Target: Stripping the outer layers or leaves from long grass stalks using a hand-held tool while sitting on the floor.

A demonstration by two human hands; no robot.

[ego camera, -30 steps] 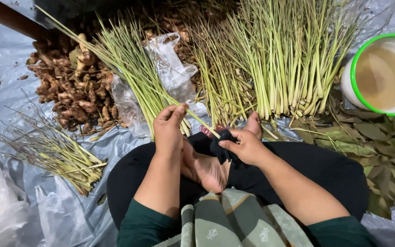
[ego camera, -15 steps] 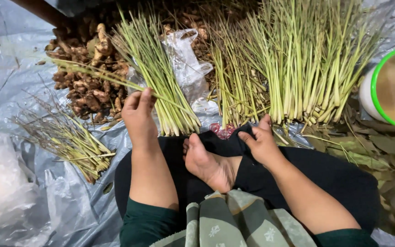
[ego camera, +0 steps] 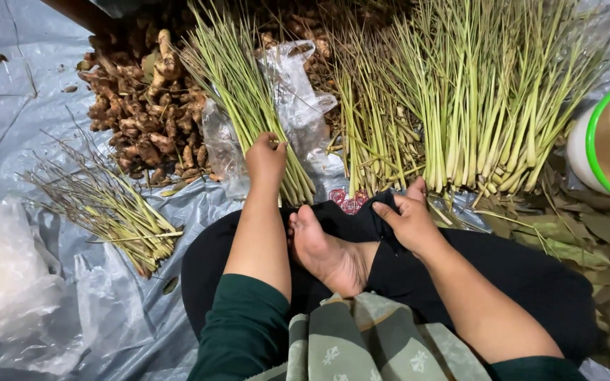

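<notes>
My left hand [ego camera: 266, 159] reaches forward onto a small bundle of green lemongrass stalks [ego camera: 241, 85], with its fingers curled over a thin stalk at the bundle's lower end. My right hand [ego camera: 407, 215] rests on my black trouser leg [ego camera: 517, 275], fingers apart and holding nothing. It lies just below a large spread of lemongrass [ego camera: 474, 106]. A few red rubber bands [ego camera: 347, 201] lie between my hands. My bare foot [ego camera: 326, 254] is tucked in my lap.
A heap of brown ginger-like roots [ego camera: 142, 113] lies at the back left, and a clear plastic bag [ego camera: 298, 99] sits between the lemongrass piles. Dry trimmed stalks [ego camera: 114, 208] lie at the left on the grey plastic sheet [ego camera: 8, 106]. A green-rimmed white bucket [ego camera: 605, 141] and dried leaves [ego camera: 587, 233] are at the right.
My left hand carried a single stalk from my lap up and forward, then down onto the small bundle. My right hand let go of that stalk and stayed on my leg.
</notes>
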